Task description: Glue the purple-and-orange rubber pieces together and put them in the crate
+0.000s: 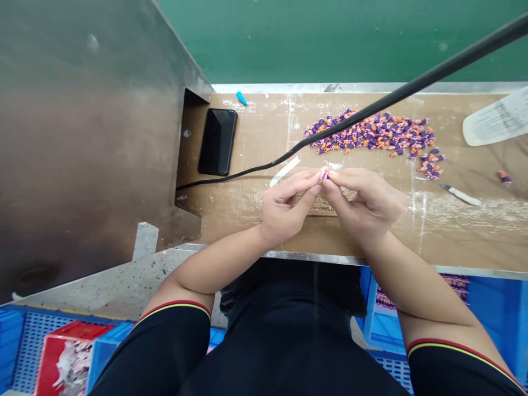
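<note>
Between the fingertips of both hands is a small purple and pink figurine piece (324,175), mostly covered by fingers. My left hand (289,206) pinches it from the left, thumb and forefinger together. From the other side my right hand (363,201) pinches the same piece. Beyond my hands lies a pile of small purple, orange and pink figurine pieces (379,132). A craft knife (461,195) with a white handle rests to the right of my right hand. Just past my left hand is a white strip (284,171).
A black cable (305,144) crosses over the cardboard-covered bench (256,132). A phone (218,141) and a blue cap (241,98) lie left, by a metal housing (103,137). At right are a white bottle (495,118) and one loose piece (504,176). Blue crates (490,308) stand below.
</note>
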Available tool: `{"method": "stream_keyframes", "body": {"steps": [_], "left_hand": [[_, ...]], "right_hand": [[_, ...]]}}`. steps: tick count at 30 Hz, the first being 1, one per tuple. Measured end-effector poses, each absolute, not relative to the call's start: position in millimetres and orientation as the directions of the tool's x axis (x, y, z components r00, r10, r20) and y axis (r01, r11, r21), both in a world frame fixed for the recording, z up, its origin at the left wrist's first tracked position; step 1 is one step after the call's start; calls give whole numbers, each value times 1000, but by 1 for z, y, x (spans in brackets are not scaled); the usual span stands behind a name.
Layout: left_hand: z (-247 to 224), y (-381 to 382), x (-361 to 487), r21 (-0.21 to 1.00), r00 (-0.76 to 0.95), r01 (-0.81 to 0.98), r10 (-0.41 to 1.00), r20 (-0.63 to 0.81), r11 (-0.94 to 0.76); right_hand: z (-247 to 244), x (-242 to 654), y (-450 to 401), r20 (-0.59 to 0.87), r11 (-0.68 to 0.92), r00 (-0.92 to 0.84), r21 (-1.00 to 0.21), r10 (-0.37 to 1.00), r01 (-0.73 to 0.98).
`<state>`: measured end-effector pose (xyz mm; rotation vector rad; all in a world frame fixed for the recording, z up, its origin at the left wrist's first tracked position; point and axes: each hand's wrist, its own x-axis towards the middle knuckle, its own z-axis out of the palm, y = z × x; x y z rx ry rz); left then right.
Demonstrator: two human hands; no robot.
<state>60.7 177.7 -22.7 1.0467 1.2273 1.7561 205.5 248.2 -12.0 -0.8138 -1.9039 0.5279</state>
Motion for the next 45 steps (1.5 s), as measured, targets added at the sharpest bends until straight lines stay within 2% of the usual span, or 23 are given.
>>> {"method": "stream_keyframes", "body": {"steps": [4,7,10,12,14,18,21,23,26,28,32,35,38,39,41,43,45], "left_hand": [[-29,183,55,951,-328,-185,927,179,-249],[-43,190,49,925,-258,-266,945,203,-271],[-60,198,43,921,-227,-251,943,243,-297],[-66,201,40,928,-215,-195,937,275,-317],[-68,202,39,934,-200,-133,932,303,-333],[-66,201,42,928,-155,-48,921,358,-369],[-67,203,44,916,-136,-26,910,393,-399],[-70,205,44,912,-136,-12,905,404,-409],[-72,208,42,912,-167,33,897,409,-409],[-72,209,41,905,-196,84,884,425,-416],[-59,201,41,856,-213,215,833,511,-470],[-41,183,35,707,-145,396,720,678,-586],[-27,155,19,407,-12,584,494,869,-702],[-25,143,13,355,4,620,455,890,-700],[-26,119,-1,351,-32,685,456,890,-638],[-30,97,-10,463,-145,734,551,822,-497],[-35,80,-16,532,-237,758,602,763,-377]], "right_hand": [[-14,205,258,598,667,-298,-696,744,268],[-11,219,273,526,598,-310,-771,792,218],[-4,256,288,425,538,-372,-792,825,289],[0,289,290,365,568,-484,-727,795,386],[1,320,283,306,654,-625,-604,718,456],[-10,353,254,221,847,-829,-287,514,448],[-20,360,236,175,881,-866,-165,468,443],[-25,365,230,200,838,-816,-200,542,508],[-33,370,225,243,710,-678,-385,694,589],[-40,367,221,234,635,-613,-497,755,591],[-49,359,211,234,521,-499,-627,835,579],[-48,391,199,216,371,-325,-742,921,558],[-49,472,176,147,102,33,-810,989,578],[-51,505,165,113,0,143,-786,983,619],[-57,568,145,37,-231,320,-614,947,755],[-69,618,127,-159,-428,397,-332,904,841],[-84,648,116,-387,-451,393,-68,834,890]]}}
